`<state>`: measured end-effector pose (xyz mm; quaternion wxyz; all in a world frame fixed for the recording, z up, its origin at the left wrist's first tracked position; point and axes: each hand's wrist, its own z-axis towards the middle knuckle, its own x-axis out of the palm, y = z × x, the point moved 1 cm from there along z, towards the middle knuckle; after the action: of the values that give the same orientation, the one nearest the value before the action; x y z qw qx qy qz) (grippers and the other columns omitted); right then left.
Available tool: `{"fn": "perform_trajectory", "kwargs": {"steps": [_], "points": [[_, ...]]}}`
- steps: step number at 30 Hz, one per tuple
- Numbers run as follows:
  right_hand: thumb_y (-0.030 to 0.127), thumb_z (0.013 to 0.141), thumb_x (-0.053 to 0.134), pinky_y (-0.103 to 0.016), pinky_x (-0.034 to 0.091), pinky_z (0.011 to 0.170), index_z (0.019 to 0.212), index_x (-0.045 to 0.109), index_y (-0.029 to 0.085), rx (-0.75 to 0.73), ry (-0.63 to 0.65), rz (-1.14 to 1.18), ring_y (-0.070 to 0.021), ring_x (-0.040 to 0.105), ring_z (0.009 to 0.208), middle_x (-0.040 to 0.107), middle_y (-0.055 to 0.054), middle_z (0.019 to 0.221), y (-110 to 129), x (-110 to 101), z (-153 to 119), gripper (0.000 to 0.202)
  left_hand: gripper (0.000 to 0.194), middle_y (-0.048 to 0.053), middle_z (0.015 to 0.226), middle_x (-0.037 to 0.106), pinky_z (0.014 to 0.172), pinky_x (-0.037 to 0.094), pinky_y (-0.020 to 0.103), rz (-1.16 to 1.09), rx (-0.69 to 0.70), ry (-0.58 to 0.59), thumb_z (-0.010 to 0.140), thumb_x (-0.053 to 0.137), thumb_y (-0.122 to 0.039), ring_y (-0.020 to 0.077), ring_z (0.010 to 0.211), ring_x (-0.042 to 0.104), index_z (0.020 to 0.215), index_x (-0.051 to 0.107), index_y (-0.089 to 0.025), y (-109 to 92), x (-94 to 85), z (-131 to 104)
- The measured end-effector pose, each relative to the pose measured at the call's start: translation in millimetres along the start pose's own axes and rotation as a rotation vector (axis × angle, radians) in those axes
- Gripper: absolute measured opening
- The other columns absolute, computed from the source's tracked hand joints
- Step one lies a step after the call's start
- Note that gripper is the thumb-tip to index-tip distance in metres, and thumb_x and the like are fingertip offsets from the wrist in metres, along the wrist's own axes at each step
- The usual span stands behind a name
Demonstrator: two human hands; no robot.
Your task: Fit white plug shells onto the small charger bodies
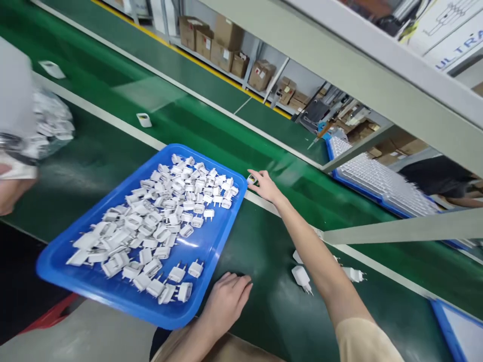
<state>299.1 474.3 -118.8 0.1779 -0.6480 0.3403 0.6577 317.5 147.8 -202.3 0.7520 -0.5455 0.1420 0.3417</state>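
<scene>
My right hand (266,186) reaches out past the far right corner of the blue tray (206,281). Its thumb and fingers pinch a small white charger housing (251,179), whose open end shows something yellowish and dark inside. Nearer to me, my left hand (228,301) rests on the green bench beside the tray, fingers loosely laid down with nothing visible in them. White plug pieces with two pins (162,216) lie heaped in the tray. Beneath my right forearm, a white plug charger (302,277) sits on the bench, with another charger (352,274) to its right.
Loose white housings (144,119) lie on the green belt (196,125) beyond the tray. At left, another person's hand (15,193) is near a clear bag of white parts (53,123). A pale frame post (400,229) crosses at right, near a blue-edged tray (445,327).
</scene>
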Motion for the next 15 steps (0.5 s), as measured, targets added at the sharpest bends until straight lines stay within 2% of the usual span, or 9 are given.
{"fn": "perform_trajectory", "kwargs": {"steps": [2,3,5,7,9,12,13,15], "points": [[0.018,0.087,0.072,-0.033,0.053,0.087,0.123,0.067,0.022,-0.032,0.026,-0.005,-0.0211,0.065,0.091,0.061,-0.008,0.111,4.8,-2.1,17.2,0.037,0.016,0.0,0.087,0.071,0.076,0.055,0.037,-0.025,-0.029,0.007,0.106,0.041,-0.019,0.0206,0.074,0.068,0.108,0.056,-0.023,0.5,-0.9,-2.4],[0.016,0.086,0.071,-0.034,0.052,0.086,0.115,0.069,0.02,-0.045,0.033,-0.011,-0.0227,0.065,0.093,0.062,-0.008,0.105,6.1,-5.1,16.7,0.03,0.016,0.0,0.088,0.071,0.077,0.056,0.037,-0.041,-0.047,0.007,0.105,0.042,-0.019,0.0208,0.075,0.069,0.109,0.056,-0.023,0.5,-1.5,-3.6],[0.017,0.085,0.069,-0.036,0.051,0.085,0.106,0.069,0.019,-0.074,0.047,-0.018,-0.0256,0.064,0.092,0.062,-0.008,0.096,6.9,-10.1,-1.6,0.021,0.017,0.001,0.09,0.071,0.081,0.057,0.038,-0.087,-0.097,0.012,0.104,0.043,-0.019,0.0209,0.08,0.069,0.116,0.055,-0.023,-0.3,-3.3,-4.9],[0.025,0.088,0.068,-0.037,0.05,0.081,0.105,0.068,0.019,-0.119,0.078,-0.007,-0.0261,0.063,0.087,0.062,-0.007,0.091,6.6,-8.9,-38.3,0.018,0.026,0.002,0.097,0.071,0.085,0.059,0.037,-0.118,-0.17,0.013,0.102,0.046,-0.018,0.0213,0.089,0.07,0.127,0.051,-0.023,-2.9,-5.4,-3.5],[0.037,0.09,0.067,-0.035,0.051,0.073,0.105,0.067,0.022,-0.203,0.147,0.066,-0.0237,0.062,0.076,0.063,-0.004,0.085,6.6,-0.6,-85.6,0.021,0.04,0.008,0.115,0.068,0.087,0.06,0.037,-0.09,-0.256,-0.003,0.099,0.052,-0.018,0.0236,0.104,0.068,0.139,0.044,-0.02,-6.5,-7.1,2.2],[0.044,0.095,0.061,-0.034,0.055,0.067,0.115,0.065,0.026,-0.272,0.304,0.203,-0.021,0.065,0.071,0.067,-0.004,0.095,8.1,13.2,-153.4,0.027,0.062,0.015,0.137,0.056,0.08,0.063,0.036,0.044,-0.371,0.005,0.094,0.062,-0.023,0.0278,0.118,0.063,0.149,0.034,-0.017,-10.9,-6.2,17.9],[0.042,0.097,0.058,-0.033,0.056,0.066,0.123,0.062,0.028,-0.301,0.352,0.234,-0.0207,0.067,0.073,0.068,-0.004,0.1,9.8,14.5,-169.9,0.03,0.066,0.016,0.138,0.054,0.075,0.063,0.034,0.091,-0.395,0.028,0.093,0.064,-0.025,0.028,0.118,0.064,0.15,0.033,-0.017,-11.5,-4.8,23.6],[0.039,0.1,0.052,-0.032,0.059,0.066,0.137,0.054,0.031,-0.381,0.388,0.228,-0.0211,0.071,0.081,0.067,-0.006,0.113,16.2,9.7,-189.5,0.038,0.061,0.014,0.133,0.057,0.068,0.062,0.032,0.179,-0.402,0.091,0.093,0.066,-0.027,0.0267,0.112,0.065,0.147,0.039,-0.017,-11.3,-0.8,33.0]]}}
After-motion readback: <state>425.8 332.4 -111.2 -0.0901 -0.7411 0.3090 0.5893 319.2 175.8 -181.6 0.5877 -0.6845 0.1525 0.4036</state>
